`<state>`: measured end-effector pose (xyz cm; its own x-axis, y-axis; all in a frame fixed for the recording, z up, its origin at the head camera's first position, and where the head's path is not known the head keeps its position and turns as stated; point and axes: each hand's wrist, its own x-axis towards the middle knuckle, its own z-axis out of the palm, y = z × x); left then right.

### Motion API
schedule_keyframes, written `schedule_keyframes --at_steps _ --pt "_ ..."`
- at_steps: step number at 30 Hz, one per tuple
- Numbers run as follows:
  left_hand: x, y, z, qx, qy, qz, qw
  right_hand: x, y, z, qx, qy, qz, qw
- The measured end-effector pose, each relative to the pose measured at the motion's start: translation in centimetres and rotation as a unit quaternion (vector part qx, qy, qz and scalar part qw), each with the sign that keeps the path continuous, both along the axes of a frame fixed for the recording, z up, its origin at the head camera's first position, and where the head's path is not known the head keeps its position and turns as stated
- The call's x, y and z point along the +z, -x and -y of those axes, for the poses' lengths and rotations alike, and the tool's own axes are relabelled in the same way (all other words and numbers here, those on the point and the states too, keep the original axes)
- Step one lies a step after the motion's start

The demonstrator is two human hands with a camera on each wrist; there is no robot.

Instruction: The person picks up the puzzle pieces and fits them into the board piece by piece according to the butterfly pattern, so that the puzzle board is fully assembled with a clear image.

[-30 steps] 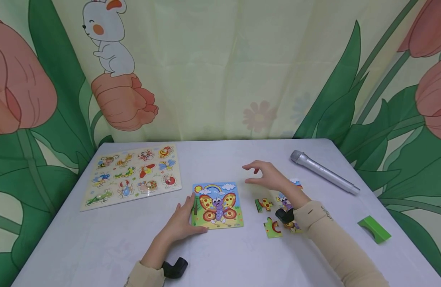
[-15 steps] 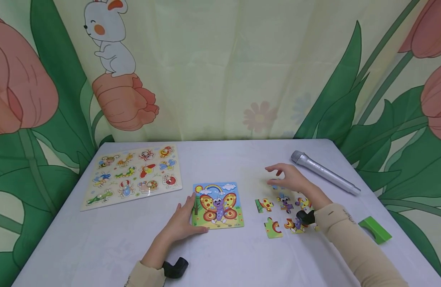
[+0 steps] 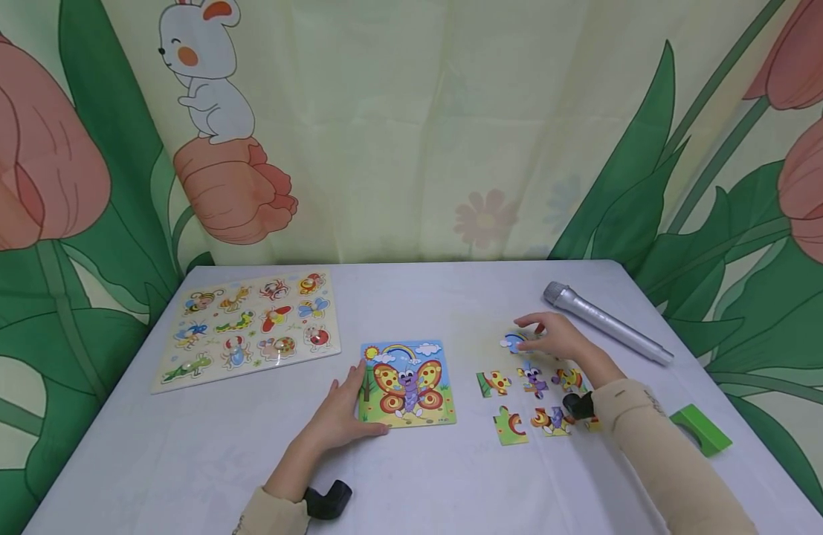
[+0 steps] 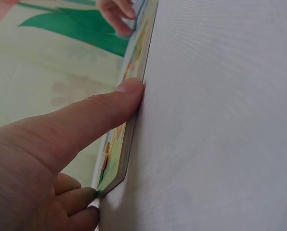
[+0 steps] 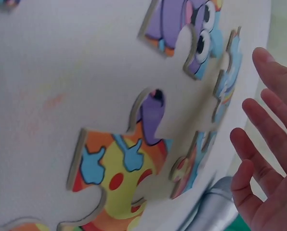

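Note:
A square butterfly picture puzzle [image 3: 409, 383] lies flat in the middle of the table. My left hand [image 3: 344, 412] holds its near left corner, the thumb [image 4: 129, 91] along the near edge and the fingers at the left edge. On the right, my right hand [image 3: 558, 338] hovers over the jigsaw pieces, thumb and forefinger apart at a rainbow piece [image 3: 511, 342]. In the right wrist view its fingers are spread loosely beside that piece and hold nothing. A purple butterfly-face piece [image 3: 533, 380], a yellow-orange wing piece [image 5: 117, 166] and a green corner piece [image 3: 509, 426] lie nearby.
At the back left lies a large board [image 3: 250, 327] of insect pictures. A silver toy microphone [image 3: 608, 323] lies at an angle behind the right hand. Farther right is a green arch block [image 3: 701, 429]. A printed curtain [image 3: 411, 134] hangs behind the table.
My right hand has moved right and down from the space beyond the butterfly puzzle to the rainbow piece, uncovering several other pieces. My left hand has stayed at the puzzle's corner.

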<state>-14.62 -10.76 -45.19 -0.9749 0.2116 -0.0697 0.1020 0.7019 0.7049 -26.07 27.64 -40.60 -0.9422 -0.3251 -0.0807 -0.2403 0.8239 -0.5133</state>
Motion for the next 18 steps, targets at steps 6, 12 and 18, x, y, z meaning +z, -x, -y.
schedule_keyframes --at_steps 6,12,18 --pt "0.05 -0.03 -0.06 0.003 0.001 0.004 1.0000 -0.44 0.43 -0.65 -0.014 -0.014 0.018 0.9996" --pt "0.06 0.00 -0.05 0.002 0.000 0.002 1.0000 -0.56 0.78 -0.93 -0.012 -0.023 0.020 0.9994" --pt "0.16 -0.02 -0.03 0.003 -0.002 0.006 1.0000 -0.54 0.73 -0.91 -0.018 -0.022 0.022 0.9993"
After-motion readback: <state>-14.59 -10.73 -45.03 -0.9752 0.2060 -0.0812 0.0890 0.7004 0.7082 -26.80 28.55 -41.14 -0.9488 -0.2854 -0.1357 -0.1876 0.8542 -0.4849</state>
